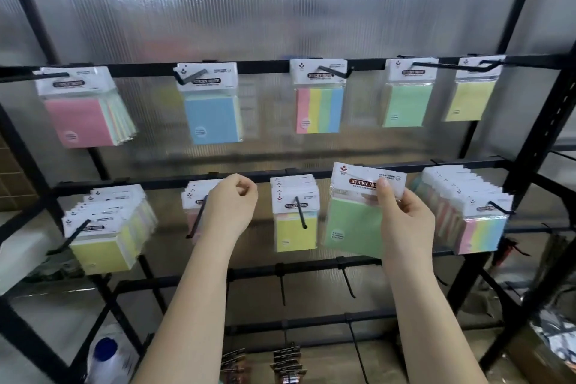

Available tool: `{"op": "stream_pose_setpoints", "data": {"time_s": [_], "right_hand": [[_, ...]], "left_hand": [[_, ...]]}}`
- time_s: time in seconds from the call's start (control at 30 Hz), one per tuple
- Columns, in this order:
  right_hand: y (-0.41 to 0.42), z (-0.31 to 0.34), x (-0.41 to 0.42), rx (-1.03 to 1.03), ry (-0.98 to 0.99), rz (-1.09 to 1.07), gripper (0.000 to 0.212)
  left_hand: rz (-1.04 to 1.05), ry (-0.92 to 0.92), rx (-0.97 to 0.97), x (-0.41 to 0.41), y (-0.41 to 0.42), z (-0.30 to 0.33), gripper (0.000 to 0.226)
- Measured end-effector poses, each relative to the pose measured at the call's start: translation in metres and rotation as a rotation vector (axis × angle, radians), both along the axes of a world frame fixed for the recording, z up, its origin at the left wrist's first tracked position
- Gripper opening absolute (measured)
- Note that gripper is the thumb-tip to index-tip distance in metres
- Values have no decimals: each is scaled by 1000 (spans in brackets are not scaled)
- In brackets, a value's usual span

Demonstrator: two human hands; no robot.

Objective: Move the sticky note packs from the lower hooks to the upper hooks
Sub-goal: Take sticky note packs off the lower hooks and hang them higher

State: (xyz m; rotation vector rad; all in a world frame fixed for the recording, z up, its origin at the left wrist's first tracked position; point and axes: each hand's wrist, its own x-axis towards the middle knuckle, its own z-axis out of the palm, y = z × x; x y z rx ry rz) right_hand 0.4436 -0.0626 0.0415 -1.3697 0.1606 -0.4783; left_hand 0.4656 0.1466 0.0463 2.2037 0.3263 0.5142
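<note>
A green pack (358, 221) is pinched by the right hand (402, 221) at 4 o'clock, off its hook. The left hand (229, 206) is curled, nothing held. Five upper hooks are filled; many lower packs (294, 215) are left.

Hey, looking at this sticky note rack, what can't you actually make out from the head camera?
- Packs on the lower hook behind the left hand: the hand hides their colour.
- Small print on the white header of the green sticky note pack held in the right hand: too small, partly under the thumb.
- Dark carded items at the bottom: cut off by the frame edge.
- Shapes behind the ribbed translucent back panel: blurred.
</note>
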Motion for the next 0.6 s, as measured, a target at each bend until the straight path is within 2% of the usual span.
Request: {"op": "stream_pose_setpoints", "data": {"time_s": [0.17, 0.33, 0.6], "right_hand": [[-49, 23, 4, -62, -85, -55, 26], [-95, 63, 23, -18, -243, -86, 21], [-122, 106, 52, 6, -376, -87, 21]], "left_hand": [[4, 13, -4, 8, -38, -11, 10], [37, 59, -6, 10, -72, -26, 10], [90, 58, 16, 3, -85, -35, 11]]}}
